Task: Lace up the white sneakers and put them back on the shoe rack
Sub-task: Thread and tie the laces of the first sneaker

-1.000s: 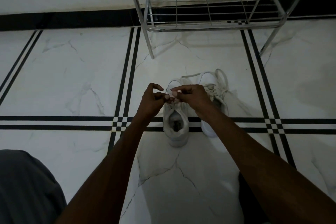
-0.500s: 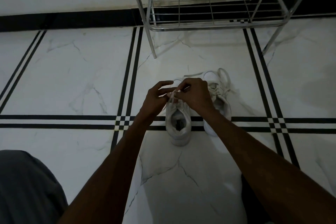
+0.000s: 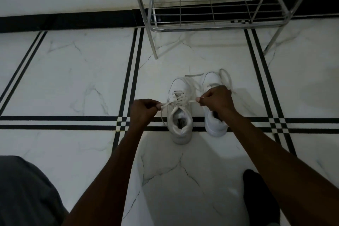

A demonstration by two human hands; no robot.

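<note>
Head view shows both white sneakers standing side by side on the marble floor, toes toward the shoe rack, which stands just beyond them with its wire shelf bare. The left hand and right hand are each pinched shut on one end of the lace of the left sneaker, drawn out to either side above its tongue. The right sneaker, partly hidden under the right hand, has lace lying in loose loops around its toe. If one side is pulled harder than the other, the crossing may tighten unevenly or an end slip from the fingers. That loose lace could also snag when the pair is lifted to the rack.
</note>
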